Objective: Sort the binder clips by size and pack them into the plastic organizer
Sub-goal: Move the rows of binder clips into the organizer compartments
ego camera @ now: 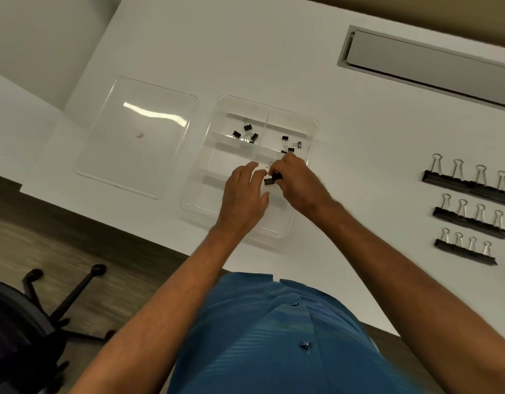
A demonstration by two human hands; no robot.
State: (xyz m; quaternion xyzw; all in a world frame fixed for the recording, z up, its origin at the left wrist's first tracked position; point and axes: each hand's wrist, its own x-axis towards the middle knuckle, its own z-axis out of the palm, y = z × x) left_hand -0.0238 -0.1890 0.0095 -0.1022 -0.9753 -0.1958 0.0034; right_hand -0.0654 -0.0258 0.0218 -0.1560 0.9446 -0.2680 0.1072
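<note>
Nearest the camera, a blue buttoned shirt (274,336) filled the lower frame, with both bare forearms reaching out over the plastic organizer (312,129). The right hand (298,180) was closed, pinching a small black binder clip (271,179) above the organizer's middle compartments. The left hand (245,191) hovered beside it, fingers loosely spread, fingertips at the clip (whether they touched it, I could not tell). Beyond the hands, the organizer's two far compartments held small clips (245,132). Left of the organizer lay its clear lid (137,137); well to the right, three rows of larger clips (470,211) stood on the white desk (245,52). No writing was legible.
</note>
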